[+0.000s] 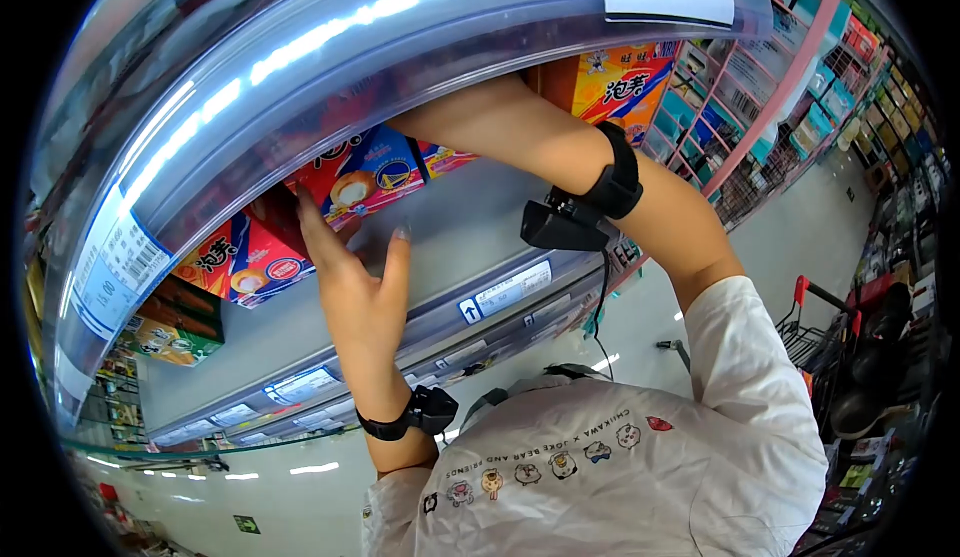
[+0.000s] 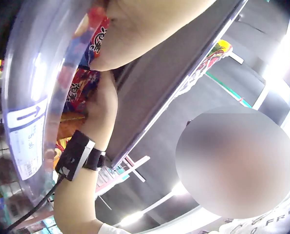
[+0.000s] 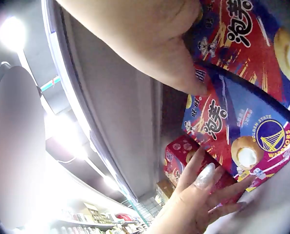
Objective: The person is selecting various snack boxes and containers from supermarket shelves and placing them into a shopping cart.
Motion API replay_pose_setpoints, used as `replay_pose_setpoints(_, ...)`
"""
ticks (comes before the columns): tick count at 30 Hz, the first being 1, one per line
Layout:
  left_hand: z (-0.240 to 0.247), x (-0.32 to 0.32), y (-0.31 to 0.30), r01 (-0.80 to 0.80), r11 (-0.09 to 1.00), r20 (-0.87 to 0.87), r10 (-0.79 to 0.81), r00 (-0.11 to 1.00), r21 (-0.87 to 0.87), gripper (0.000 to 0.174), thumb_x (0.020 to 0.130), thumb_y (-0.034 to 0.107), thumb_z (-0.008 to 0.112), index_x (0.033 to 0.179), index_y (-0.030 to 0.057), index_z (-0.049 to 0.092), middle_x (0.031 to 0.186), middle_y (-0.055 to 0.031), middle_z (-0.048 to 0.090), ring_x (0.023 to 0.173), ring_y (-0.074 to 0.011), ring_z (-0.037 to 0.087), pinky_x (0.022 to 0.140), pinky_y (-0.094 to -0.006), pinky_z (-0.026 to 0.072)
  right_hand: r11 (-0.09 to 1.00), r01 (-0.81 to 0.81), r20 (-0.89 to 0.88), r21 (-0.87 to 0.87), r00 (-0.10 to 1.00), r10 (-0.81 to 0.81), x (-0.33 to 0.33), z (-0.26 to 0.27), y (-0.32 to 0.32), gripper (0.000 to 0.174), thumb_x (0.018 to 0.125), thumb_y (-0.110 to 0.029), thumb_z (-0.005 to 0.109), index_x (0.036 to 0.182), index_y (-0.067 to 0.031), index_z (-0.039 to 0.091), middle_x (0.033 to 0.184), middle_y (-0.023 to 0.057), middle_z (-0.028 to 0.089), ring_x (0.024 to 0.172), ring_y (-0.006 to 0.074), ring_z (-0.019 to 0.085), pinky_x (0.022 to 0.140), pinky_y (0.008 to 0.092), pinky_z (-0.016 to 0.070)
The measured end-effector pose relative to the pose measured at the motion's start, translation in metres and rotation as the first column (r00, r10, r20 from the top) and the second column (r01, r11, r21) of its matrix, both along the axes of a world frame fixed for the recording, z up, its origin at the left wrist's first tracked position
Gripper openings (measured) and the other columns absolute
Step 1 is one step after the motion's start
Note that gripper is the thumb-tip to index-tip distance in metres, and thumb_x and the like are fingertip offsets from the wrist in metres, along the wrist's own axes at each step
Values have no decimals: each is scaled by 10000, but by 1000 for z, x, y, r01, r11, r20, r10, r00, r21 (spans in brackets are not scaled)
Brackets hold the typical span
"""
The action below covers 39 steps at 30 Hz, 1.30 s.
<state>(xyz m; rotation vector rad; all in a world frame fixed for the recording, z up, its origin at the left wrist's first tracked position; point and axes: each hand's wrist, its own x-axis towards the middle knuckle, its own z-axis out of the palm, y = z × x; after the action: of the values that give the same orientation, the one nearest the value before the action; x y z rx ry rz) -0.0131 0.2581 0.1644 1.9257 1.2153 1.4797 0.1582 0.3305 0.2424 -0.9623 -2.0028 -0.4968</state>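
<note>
In the head view, the left hand (image 1: pixel 360 287) reaches over the shelf, thumb apart, its fingertips by the red and blue puff boxes (image 1: pixel 375 172). The right wrist view shows this left hand (image 3: pixel 198 200) with fingers spread against a red box (image 3: pixel 176 156) and the lower edge of a blue-red box (image 3: pixel 247 124). The right hand (image 3: pixel 169 53) is at the upper end of that box, beside another box (image 3: pixel 252 48); most of its fingers are hidden. Head-on, the shelf edge covers the right hand. The left wrist view shows the left hand (image 2: pixel 145 31) large and close.
A clear curved shelf edge (image 1: pixel 330 47) with price labels arches above the hands. An orange box (image 1: pixel 625 82) stands at the right end and a green-brown box (image 1: pixel 180 327) at the left. Beyond are a pink wire rack (image 1: pixel 735 97) and a cart (image 1: pixel 815 322).
</note>
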Motion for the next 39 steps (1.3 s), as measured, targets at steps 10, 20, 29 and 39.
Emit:
replay_pose_setpoints(10,-4,2,3,-26,1000,-83,27,996,15,778,781,77,612,1417,8,170,1457,-209,219,1209,-322,421,943,-349,404,997,-77,-67,-30,995,75,-16,-12,13,506,711,-395,675,1108,-93,591,1192,164,528,1158,349,448,952,552,310)
replay_pose_setpoints(20,-1,9,4,-105,986,-309,140,941,128,783,766,127,629,1405,-1,194,1424,-246,265,1267,-392,351,997,-397,358,992,122,-9,-19,992,-123,-17,-17,15,502,733,-330,640,1165,-83,571,1253,162,502,1184,368,408,954,648,186)
replay_pose_setpoints(29,-7,9,6,-238,939,-523,336,783,247,916,690,367,705,1412,64,229,1363,-271,348,1145,-427,417,940,-500,328,995,-24,-31,-98,999,21,-7,-11,15,368,835,-331,559,1108,-86,595,1075,160,600,1014,312,559,894,433,415)
replay_pose_setpoints(39,13,-17,-19,-172,908,-207,265,942,383,520,763,98,632,1254,27,472,1274,-221,469,1041,-318,550,873,-351,440,955,95,112,280,985,-131,-17,5,-6,431,852,-438,553,1166,-144,572,1113,120,599,993,249,589,868,376,452)
